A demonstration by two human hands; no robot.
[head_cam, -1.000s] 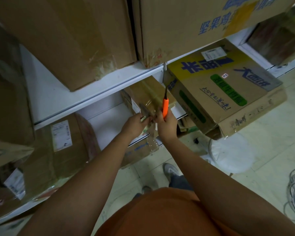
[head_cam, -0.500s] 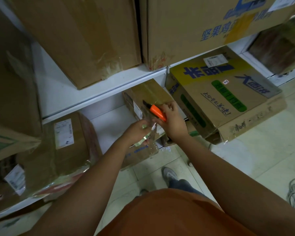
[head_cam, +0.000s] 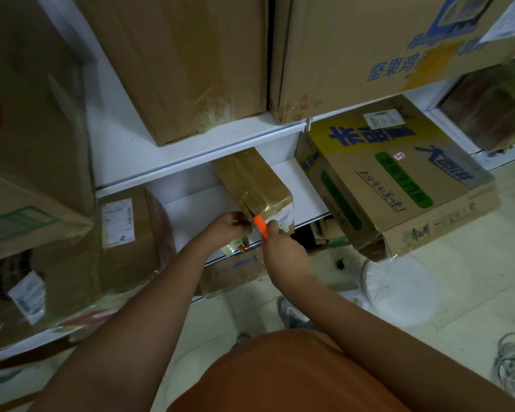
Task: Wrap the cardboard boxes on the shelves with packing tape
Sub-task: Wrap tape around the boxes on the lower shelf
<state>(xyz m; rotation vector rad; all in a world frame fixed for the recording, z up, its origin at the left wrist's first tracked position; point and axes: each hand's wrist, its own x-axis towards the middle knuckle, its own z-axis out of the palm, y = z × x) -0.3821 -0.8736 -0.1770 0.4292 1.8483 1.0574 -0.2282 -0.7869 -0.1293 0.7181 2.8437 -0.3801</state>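
Cutting the tape off on the small box, we reckon.

Our right hand (head_cam: 283, 251) grips the orange knife (head_cam: 261, 226) right at the front edge of the small taped box (head_cam: 252, 181) on the lower shelf (head_cam: 197, 203). Our left hand (head_cam: 228, 228) is curled, pinching the loose tape end (head_cam: 231, 249) just beside it. Next up: slice clean, press the tail down. Both arms reach forward, wrists close together.

The big carton on the upper shelf (head_cam: 399, 49) carried blue characters reading 坚果鸡, cut off by a yellow patch. The yellow-topped box (head_cam: 396, 179) bore large blue characters and handwriting, upside down and unreadable. White shipping labels on that box and on the left-hand box (head_cam: 118, 223) were too small to read
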